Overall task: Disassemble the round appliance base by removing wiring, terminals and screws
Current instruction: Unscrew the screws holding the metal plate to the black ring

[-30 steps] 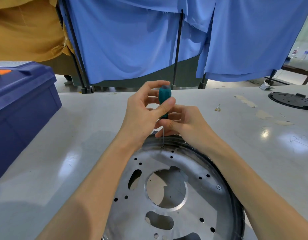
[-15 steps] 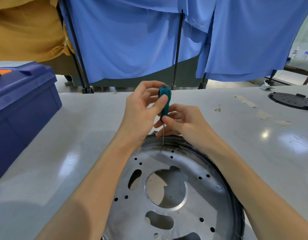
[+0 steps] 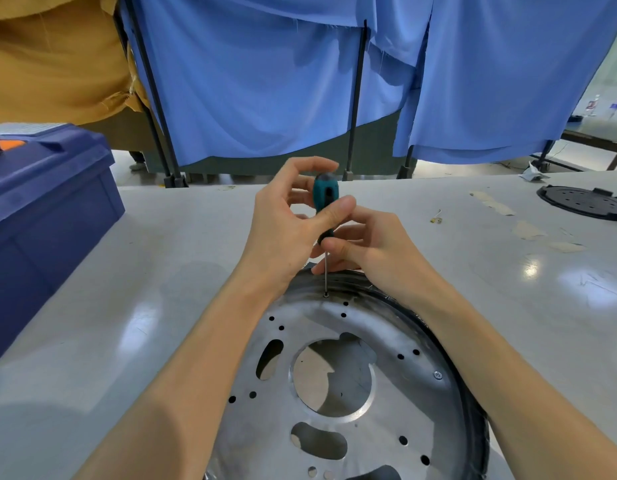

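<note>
The round appliance base (image 3: 397, 407) is a silver metal disc with a black rim, lying flat on the table close to me. A teal-handled screwdriver (image 3: 325, 195) stands upright, its thin shaft tip set on a screw (image 3: 325, 295) at the disc's far edge. My left hand (image 3: 286, 230) grips the handle, thumb across its front and fingers curled behind. My right hand (image 3: 373, 251) pinches the lower end of the handle near the shaft. A second screw (image 3: 437, 375) sits on the disc's right side.
A dark blue toolbox (image 3: 47, 216) stands at the left on the grey table (image 3: 144, 306). A black round cover (image 3: 584, 201) lies far right, with tape scraps (image 3: 529, 230) and a small metal bit (image 3: 437, 219) nearby. Blue curtains hang behind the table.
My left thumb and fingers have shifted around the screwdriver handle, consistent with turning it. The tip stays on the same screw; the base has not moved.
</note>
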Motion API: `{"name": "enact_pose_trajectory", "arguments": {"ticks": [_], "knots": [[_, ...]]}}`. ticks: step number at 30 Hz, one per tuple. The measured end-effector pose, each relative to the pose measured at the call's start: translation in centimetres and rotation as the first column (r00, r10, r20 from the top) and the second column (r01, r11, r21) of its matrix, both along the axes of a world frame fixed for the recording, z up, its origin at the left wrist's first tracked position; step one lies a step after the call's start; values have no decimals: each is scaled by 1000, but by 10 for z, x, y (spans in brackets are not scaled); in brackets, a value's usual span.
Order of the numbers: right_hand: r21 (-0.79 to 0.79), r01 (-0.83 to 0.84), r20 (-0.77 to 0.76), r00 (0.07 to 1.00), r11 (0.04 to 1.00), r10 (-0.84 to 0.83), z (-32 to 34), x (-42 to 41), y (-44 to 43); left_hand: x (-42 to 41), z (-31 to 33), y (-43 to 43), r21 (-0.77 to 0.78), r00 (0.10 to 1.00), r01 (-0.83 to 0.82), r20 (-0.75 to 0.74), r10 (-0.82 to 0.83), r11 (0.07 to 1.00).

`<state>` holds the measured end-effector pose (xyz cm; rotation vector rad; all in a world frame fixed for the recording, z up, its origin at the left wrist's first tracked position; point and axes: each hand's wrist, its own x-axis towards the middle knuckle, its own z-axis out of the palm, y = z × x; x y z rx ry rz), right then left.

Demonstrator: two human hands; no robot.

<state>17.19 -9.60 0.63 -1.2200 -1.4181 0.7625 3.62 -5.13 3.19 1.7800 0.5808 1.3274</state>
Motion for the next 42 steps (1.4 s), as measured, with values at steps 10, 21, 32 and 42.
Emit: {"name": "enact_pose_trajectory", "arguments": {"ticks": [10, 21, 32, 42], "knots": [[-17, -16, 5, 1000, 1000, 16, 0, 1, 0, -1, 2, -3, -49, 993, 113, 52, -110, 992], [11, 14, 14, 1000, 1000, -14, 1, 0, -1, 0, -1, -1, -22, 1000, -7, -26, 7, 1000], [2, 38, 5, 999, 999, -38, 1, 3, -1, 1, -3, 0, 20, 1000, -25, -4, 25, 1000], [67, 157, -78, 985, 985, -151, 2, 5, -2, -5, -17, 7, 71, 759, -280, -595, 266, 957]]}}
